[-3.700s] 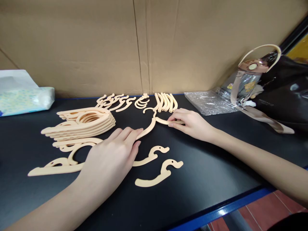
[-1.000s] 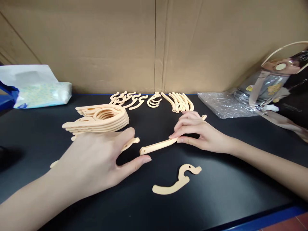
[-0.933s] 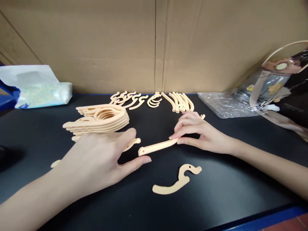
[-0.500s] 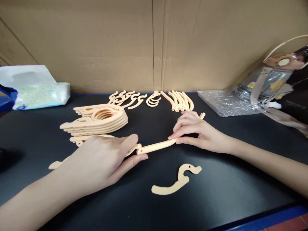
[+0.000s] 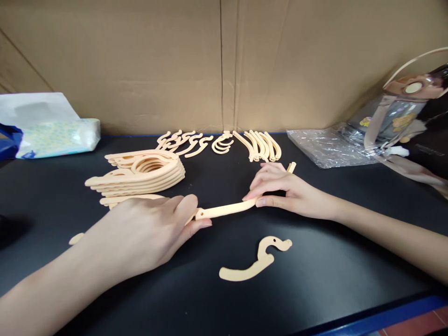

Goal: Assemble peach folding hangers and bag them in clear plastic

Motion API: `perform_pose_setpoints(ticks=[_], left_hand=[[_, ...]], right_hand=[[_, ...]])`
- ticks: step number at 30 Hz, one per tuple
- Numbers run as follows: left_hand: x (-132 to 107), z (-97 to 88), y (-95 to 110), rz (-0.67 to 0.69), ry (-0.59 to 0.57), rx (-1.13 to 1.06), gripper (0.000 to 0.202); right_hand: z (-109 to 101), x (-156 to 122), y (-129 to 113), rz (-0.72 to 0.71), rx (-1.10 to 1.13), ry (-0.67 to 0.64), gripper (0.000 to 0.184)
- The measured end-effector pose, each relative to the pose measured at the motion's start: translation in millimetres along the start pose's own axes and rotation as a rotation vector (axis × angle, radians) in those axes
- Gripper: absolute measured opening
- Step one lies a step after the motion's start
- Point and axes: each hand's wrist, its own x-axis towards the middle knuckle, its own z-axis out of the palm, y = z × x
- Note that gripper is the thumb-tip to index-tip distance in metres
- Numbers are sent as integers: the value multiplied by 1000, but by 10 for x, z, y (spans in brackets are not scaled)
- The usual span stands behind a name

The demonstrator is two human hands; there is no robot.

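The right hand (image 5: 294, 191) pinches a slim pale arm (image 5: 226, 209) between thumb and fingers; the arm's drilled end meets the left hand (image 5: 150, 228), which is closed around a mostly hidden pale piece (image 5: 190, 219). Toward the wearer, black tabletop (image 5: 325, 280) runs to its blue front edge (image 5: 402, 312), with one loose S-shaped piece (image 5: 241, 274) in that space. Beyond the left hand, a pale stack (image 5: 157, 179) limits room; slim bars (image 5: 267, 145) lie near the cardboard wall (image 5: 140, 60). Plastic wrap (image 5: 315, 148) and a bottle (image 5: 390, 119) occupy the far right.
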Motion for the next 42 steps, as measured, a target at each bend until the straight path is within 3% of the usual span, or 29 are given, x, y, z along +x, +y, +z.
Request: perform_pose_setpoints(ticks=[13,20,24,28,32,36,39,42], left_hand=[[-36,-3,38,124,45,277,48],[-63,45,31,140,87,112,34],[-34,5,110,172,45,-29,26],[-29,-19,210,225,47,-16,25],[-73,42,264,92,71,-91,40],[-73,112,235,-33,96,-257,41],[-47,120,187,-90,39,-410,36],[-49,108,164,-156,-22,-561,46]], right_hand=[[-67,15,-46,16,30,-82,20],[-82,7,-40,25,68,-70,19],[-125,-11,-24,28,103,-56,21],[-142,-8,-10,-4,106,-62,26],[-113,5,-18,-9,38,-24,33],[-59,-8,-32,112,-35,67,45],[-19,-24,-27,187,2,113,52],[10,-32,-27,174,-21,112,56]])
